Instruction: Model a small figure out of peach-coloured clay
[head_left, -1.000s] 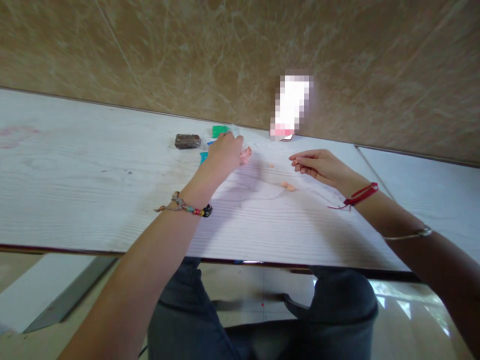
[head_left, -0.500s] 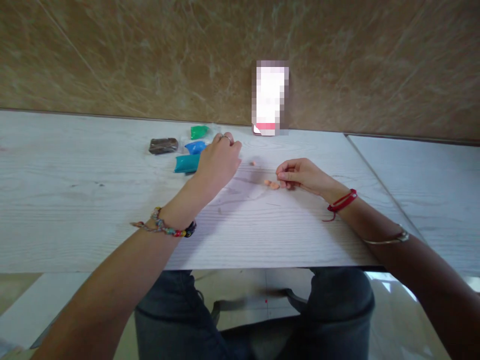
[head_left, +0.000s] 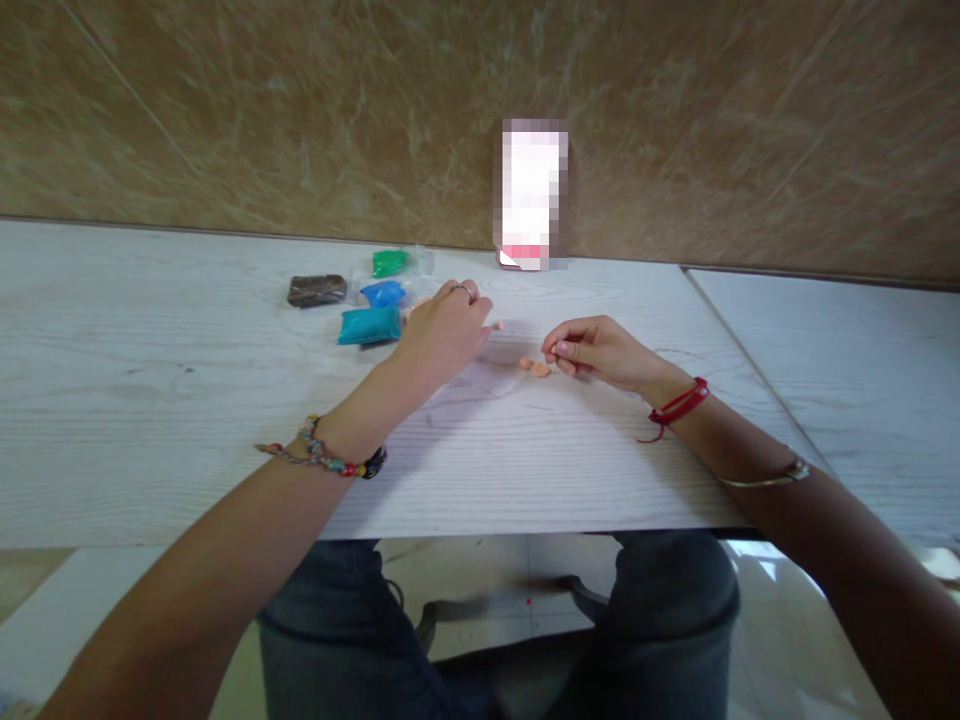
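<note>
My left hand (head_left: 446, 328) is palm down over the table, its fingers bent. Its thumb and forefinger look apart, the lowest fingertip right beside a tiny peach lump of clay (head_left: 499, 326). The undersides of the fingers are hidden. My right hand (head_left: 589, 345) pinches a small bit of peach clay (head_left: 553, 350) between thumb and fingertips. Just below those fingertips lie a few more peach clay pieces (head_left: 538, 369). Partly behind my left hand is something peach-coloured (head_left: 417, 308).
Left of my hands lie a teal clay packet (head_left: 369, 326), a blue one (head_left: 384, 294), a green one (head_left: 390, 263) and a brown one (head_left: 317, 291). A blurred-out phone (head_left: 531, 195) leans on the marbled wall (head_left: 262, 120) behind the white table (head_left: 187, 400).
My left hand has moved slightly right, its fingertip coming up to the tiny peach lump. A peach bit now shows in my right hand's pinch. The whole view has shifted a little.
</note>
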